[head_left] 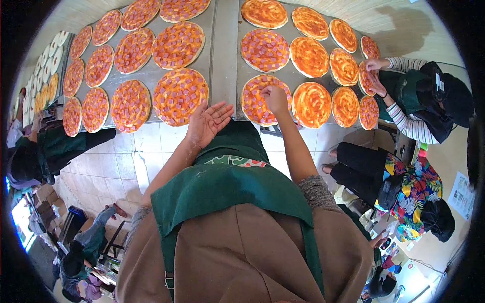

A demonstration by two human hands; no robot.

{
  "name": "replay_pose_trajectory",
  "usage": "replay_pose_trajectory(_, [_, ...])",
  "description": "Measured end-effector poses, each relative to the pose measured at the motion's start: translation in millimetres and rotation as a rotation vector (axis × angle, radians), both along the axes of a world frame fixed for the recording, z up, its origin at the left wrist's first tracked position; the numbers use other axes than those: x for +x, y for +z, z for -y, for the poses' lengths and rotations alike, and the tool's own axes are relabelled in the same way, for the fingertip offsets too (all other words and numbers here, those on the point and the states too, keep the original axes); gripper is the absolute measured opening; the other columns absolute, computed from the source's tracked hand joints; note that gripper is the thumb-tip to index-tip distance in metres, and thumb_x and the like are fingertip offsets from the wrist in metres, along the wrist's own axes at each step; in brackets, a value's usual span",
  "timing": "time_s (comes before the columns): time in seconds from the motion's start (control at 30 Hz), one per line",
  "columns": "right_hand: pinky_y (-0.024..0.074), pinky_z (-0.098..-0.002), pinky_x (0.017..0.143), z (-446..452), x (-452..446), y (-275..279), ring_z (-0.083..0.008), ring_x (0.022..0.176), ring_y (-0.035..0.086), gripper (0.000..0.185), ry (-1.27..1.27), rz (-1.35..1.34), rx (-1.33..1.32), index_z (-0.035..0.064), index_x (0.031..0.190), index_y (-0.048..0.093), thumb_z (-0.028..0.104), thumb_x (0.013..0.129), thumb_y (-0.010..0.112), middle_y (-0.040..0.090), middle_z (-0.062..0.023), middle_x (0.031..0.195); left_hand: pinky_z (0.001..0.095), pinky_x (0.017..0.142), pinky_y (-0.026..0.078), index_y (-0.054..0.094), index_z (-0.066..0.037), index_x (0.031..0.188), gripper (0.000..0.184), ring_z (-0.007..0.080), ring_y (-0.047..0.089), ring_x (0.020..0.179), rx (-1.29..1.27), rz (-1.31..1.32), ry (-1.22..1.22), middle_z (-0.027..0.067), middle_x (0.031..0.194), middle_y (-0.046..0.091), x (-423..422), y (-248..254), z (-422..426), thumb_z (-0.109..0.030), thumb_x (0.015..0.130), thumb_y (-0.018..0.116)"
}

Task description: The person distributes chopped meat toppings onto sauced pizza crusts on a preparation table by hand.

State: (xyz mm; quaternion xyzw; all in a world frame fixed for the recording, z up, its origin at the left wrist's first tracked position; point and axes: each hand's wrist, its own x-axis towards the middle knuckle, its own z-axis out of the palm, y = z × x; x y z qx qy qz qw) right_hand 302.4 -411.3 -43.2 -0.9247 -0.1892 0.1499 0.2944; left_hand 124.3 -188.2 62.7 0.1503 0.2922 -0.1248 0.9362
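My left hand (209, 122) is palm up with its fingers apart, just below a pizza (180, 97) covered in pink meat cubes, near the left tray's front edge. Nothing clear shows in its palm. Over the right tray, my right hand (275, 99) is closed, fingertips bent together above the right part of another pizza (257, 101) with meat cubes on it. Whatever those fingers hold is too small to make out. Directly right of that hand lies a pizza with only orange-red sauce (311, 105).
More pizzas fill the left metal tray (214, 45) and the right metal tray (233, 65). At the right, a co-worker in striped sleeves (411, 123) reaches over the last column. Another person in a floral shirt (404, 194) is behind. Further people work at the left.
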Motion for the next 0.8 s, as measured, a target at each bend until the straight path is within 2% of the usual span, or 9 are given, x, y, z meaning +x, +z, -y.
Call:
replay_pose_trajectory(0.1, [0.0495,-0.0418,0.067,-6,-2,11,-0.0305,0.078,0.065,0.010,-0.001,0.079,-0.156,0.0064,0.080,0.070,0.014,0.076,0.066,0.067,-0.0136,0.078,0.0403,0.106,0.037,0.030,0.004,0.140,0.068,0.0294,0.042,0.130,-0.060,0.075,0.046,0.0218,0.144,0.037,0,3,2,-0.050,0.098,0.032])
replay_pose_trajectory(0.23, [0.0485,-0.0421,0.067,-34,-28,68,-0.0318,0.076,0.063,0.008,0.013,0.210,0.063,0.0063,0.081,0.069,0.012,0.078,0.065,0.065,-0.0138,0.078,0.0387,0.110,0.030,0.027,0.002,0.142,0.075,0.0279,0.035,0.135,-0.069,0.155,0.123,0.0200,0.147,0.034,-1,8,2,-0.057,0.095,0.032])
replay_pose_trajectory(0.3, [0.0484,-0.0419,0.068,-58,-61,110,-0.0321,0.077,0.062,0.010,0.031,0.064,0.385,0.0062,0.084,0.069,0.014,0.078,0.066,0.063,-0.0136,0.079,0.0387,0.110,0.030,0.024,0.001,0.144,0.079,0.0276,0.035,0.135,-0.077,0.156,0.160,0.0187,0.148,0.031,1,6,2,-0.060,0.094,0.033])
replay_pose_trajectory(0.37, [0.0482,-0.0422,0.071,-75,-87,143,-0.0328,0.080,0.061,0.015,0.182,-0.048,0.450,0.0049,0.090,0.067,0.014,0.078,0.066,0.062,-0.0139,0.083,0.0389,0.110,0.030,0.021,0.000,0.145,0.083,0.0274,0.037,0.133,-0.068,0.186,0.165,0.0179,0.149,0.030,4,6,3,-0.062,0.093,0.034])
replay_pose_trajectory(0.47, [0.0499,-0.0355,0.069,-88,-109,147,-0.0276,0.078,0.063,0.020,0.274,0.141,0.449,0.0027,0.097,0.066,0.010,0.079,0.069,0.063,-0.0133,0.083,0.0396,0.109,0.030,0.014,-0.001,0.147,0.088,0.0276,0.039,0.130,-0.061,0.233,0.161,0.0176,0.149,0.029,3,7,6,-0.065,0.091,0.036])
replay_pose_trajectory(0.57, [0.0500,-0.0346,0.069,-86,-109,135,-0.0273,0.079,0.063,0.024,0.265,0.062,0.445,0.0021,0.103,0.064,0.007,0.080,0.066,0.062,-0.0148,0.088,0.0405,0.109,0.029,0.010,-0.003,0.149,0.090,0.0282,0.039,0.130,-0.111,0.206,0.198,0.0176,0.150,0.027,4,3,8,-0.066,0.090,0.037])
replay_pose_trajectory(0.67, [0.0497,-0.0317,0.068,-79,-104,130,-0.0227,0.077,0.063,0.025,0.260,-0.083,0.476,0.0011,0.109,0.063,0.006,0.084,0.062,0.063,-0.0098,0.089,0.0408,0.110,0.027,0.010,-0.004,0.149,0.090,0.0289,0.035,0.133,-0.126,0.146,0.187,0.0186,0.150,0.025,3,2,12,-0.067,0.090,0.036])
replay_pose_trajectory(0.73, [0.0492,-0.0287,0.068,-68,-101,109,-0.0173,0.080,0.061,0.028,0.100,-0.445,0.689,0.0009,0.114,0.061,0.004,0.087,0.058,0.062,-0.0056,0.089,0.0410,0.113,0.022,0.016,-0.003,0.148,0.088,0.0295,0.029,0.136,-0.101,0.089,0.165,0.0199,0.149,0.027,4,6,14,-0.067,0.090,0.035])
replay_pose_trajectory(0.8, [0.0487,-0.0262,0.070,-54,-95,88,-0.0132,0.083,0.060,0.030,-0.048,-0.739,0.874,0.0008,0.119,0.059,0.003,0.089,0.056,0.061,-0.0030,0.092,0.0403,0.112,0.023,0.017,-0.003,0.148,0.088,0.0289,0.028,0.137,-0.087,0.096,0.149,0.0194,0.150,0.025,5,5,15,-0.067,0.089,0.036])
